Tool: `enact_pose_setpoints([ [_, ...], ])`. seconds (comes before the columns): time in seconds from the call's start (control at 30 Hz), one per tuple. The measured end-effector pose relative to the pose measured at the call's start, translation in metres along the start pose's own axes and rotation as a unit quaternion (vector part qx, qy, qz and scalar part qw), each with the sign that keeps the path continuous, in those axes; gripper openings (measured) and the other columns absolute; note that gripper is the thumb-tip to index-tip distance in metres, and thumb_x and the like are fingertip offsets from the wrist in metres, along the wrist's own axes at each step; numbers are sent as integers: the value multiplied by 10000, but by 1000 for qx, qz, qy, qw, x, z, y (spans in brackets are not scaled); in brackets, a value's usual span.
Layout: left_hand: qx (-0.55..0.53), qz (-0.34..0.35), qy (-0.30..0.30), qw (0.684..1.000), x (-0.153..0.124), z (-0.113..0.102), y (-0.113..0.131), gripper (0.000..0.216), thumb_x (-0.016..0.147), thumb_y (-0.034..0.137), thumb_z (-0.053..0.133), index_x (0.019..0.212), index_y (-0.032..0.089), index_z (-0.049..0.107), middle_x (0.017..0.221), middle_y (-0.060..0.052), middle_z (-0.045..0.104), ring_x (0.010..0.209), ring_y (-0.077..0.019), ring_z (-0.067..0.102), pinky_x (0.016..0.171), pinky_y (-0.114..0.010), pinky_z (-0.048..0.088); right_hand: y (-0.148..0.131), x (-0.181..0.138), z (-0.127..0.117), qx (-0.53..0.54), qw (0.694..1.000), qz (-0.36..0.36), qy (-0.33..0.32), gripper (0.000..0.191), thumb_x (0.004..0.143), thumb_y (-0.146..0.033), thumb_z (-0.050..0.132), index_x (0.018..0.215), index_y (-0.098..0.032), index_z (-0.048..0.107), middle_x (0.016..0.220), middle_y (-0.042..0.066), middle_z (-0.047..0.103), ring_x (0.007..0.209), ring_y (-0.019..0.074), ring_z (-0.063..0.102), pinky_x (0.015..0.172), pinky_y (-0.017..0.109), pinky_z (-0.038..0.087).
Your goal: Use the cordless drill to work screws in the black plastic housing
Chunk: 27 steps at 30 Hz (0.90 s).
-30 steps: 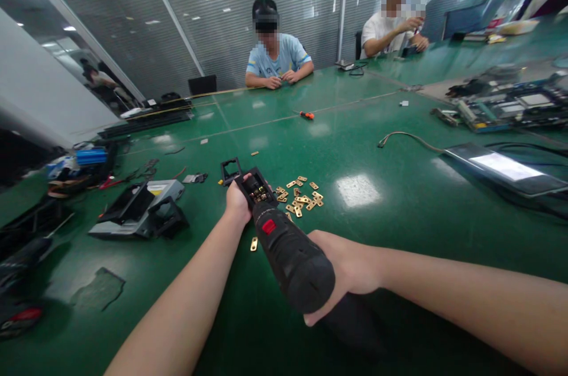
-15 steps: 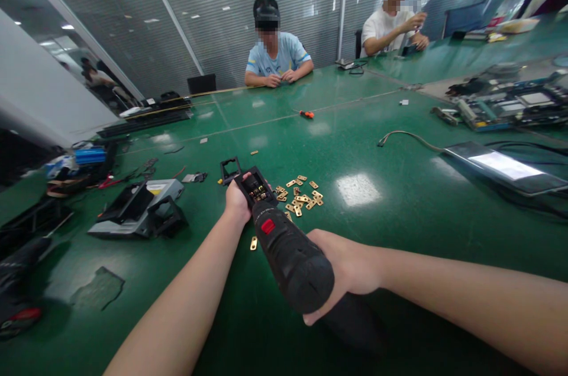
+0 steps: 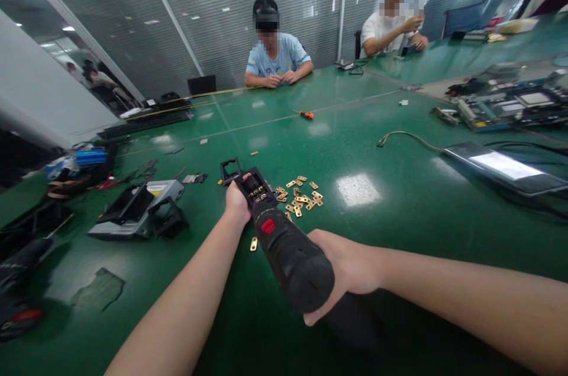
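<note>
My left hand (image 3: 238,203) is closed around the near left side of a black plastic housing (image 3: 254,182) with brass-coloured metal parts inside. My right hand (image 3: 339,266) grips a black cordless drill (image 3: 295,261) with a red switch on top. The drill's front end points into the housing; its tip is hidden behind the drill body. Several brass plates with holes (image 3: 302,200) lie loosely just right of the housing. One single brass plate (image 3: 254,244) rests nearer to me, below the left hand. A black plastic frame (image 3: 229,169) lies just beyond the left hand.
To the left are a grey metal case with black parts (image 3: 155,204), a second drill (image 3: 22,287) and a glass-like shard (image 3: 100,289). An orange screwdriver (image 3: 306,114) lies further off. A flat device with a bright screen (image 3: 506,166) is at right. Two people sit across the green table (image 3: 412,204).
The housing in my left hand looks very slightly shifted against the drill. Both hands and the drill otherwise keep their places.
</note>
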<state>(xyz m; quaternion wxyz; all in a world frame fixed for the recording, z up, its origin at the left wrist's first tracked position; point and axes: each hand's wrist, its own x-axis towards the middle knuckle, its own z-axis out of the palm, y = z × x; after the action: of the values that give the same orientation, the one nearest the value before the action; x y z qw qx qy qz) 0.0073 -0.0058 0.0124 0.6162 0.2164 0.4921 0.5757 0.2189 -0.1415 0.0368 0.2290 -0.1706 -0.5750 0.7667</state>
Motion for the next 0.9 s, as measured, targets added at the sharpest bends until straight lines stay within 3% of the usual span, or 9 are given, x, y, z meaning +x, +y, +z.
enact_pose_setpoints([
  [0.23,-11,-7,-4,1000,0,-1,0,264,889,255,466,907,132,699,640,-81,685,564,-243,674,595,-385,593,0,0,-1,-9,1000,0,-2,418,500,-268,1027,805,-143,770,807,10,711,772,194,637,853,368,585],
  [0.53,-15,-6,0,1000,3,-2,-2,273,880,257,485,944,122,713,653,-85,694,575,-247,682,611,-384,596,-1,0,1,-4,1000,2,0,467,487,-371,1034,797,-149,765,784,0,701,770,199,651,882,380,585],
  [0.9,-17,-5,-6,1000,3,-3,-2,268,880,263,479,903,128,709,636,-86,688,561,-249,680,602,-393,600,0,1,1,3,1000,10,5,451,452,-330,1039,763,-149,768,748,-11,684,730,185,625,854,371,582],
])
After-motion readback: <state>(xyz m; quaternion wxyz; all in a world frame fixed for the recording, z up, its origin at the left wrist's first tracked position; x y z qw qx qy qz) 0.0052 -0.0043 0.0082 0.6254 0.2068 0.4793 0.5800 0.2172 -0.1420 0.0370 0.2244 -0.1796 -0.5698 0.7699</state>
